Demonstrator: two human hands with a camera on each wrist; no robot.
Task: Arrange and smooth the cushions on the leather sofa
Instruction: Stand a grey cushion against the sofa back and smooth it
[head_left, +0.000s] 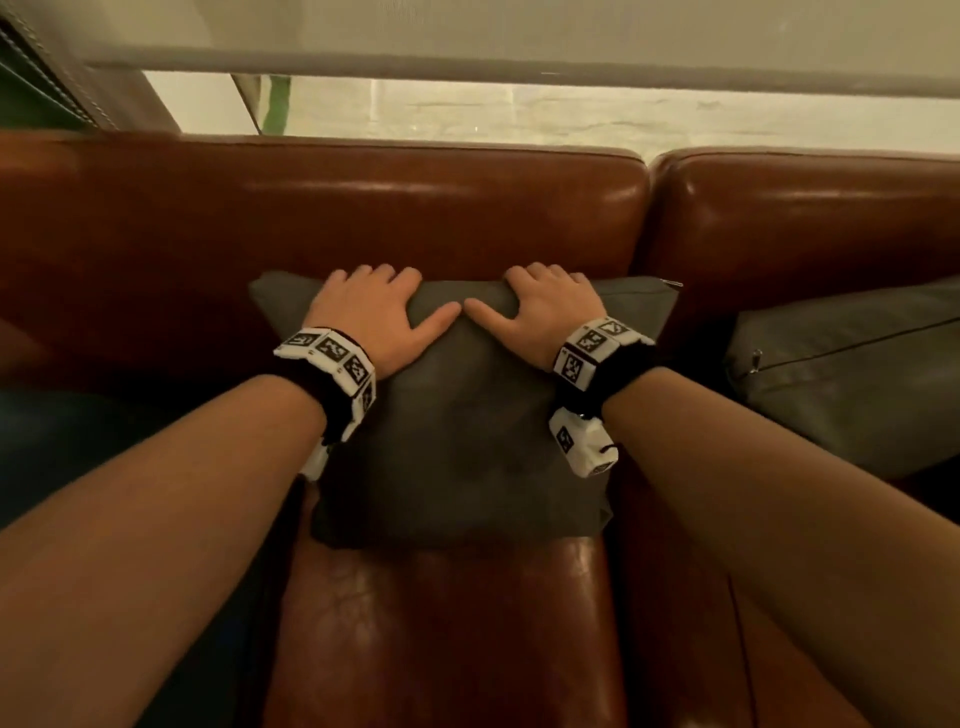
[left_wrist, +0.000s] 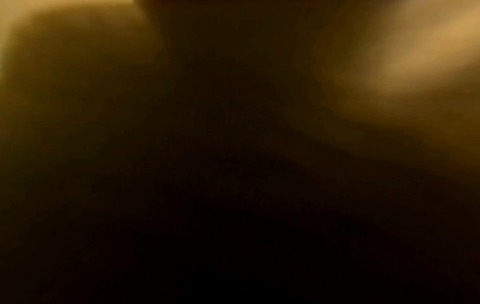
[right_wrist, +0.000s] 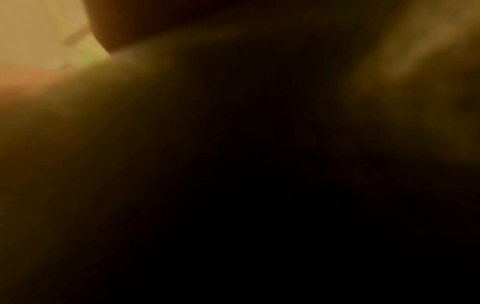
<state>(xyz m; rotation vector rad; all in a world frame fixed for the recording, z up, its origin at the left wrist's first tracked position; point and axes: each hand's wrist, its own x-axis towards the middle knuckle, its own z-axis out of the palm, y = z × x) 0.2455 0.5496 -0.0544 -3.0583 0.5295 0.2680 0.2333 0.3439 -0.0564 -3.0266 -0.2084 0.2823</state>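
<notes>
A dark grey cushion (head_left: 460, 436) leans upright against the backrest of the brown leather sofa (head_left: 363, 208), its lower edge on the seat. My left hand (head_left: 371, 306) and right hand (head_left: 545, 306) sit side by side on its top edge. On both hands the fingers curl over the top edge and behind the cushion, and the thumbs lie on its front face, almost touching each other. The fingertips are hidden behind the cushion. Both wrist views are dark and blurred and show nothing clear.
A second dark grey cushion (head_left: 852, 384) with a zip lies at the right, against the neighbouring backrest section (head_left: 805, 223). Bare leather seat (head_left: 441, 623) stretches in front of the held cushion. A window with a lowered blind (head_left: 519, 47) runs behind the sofa.
</notes>
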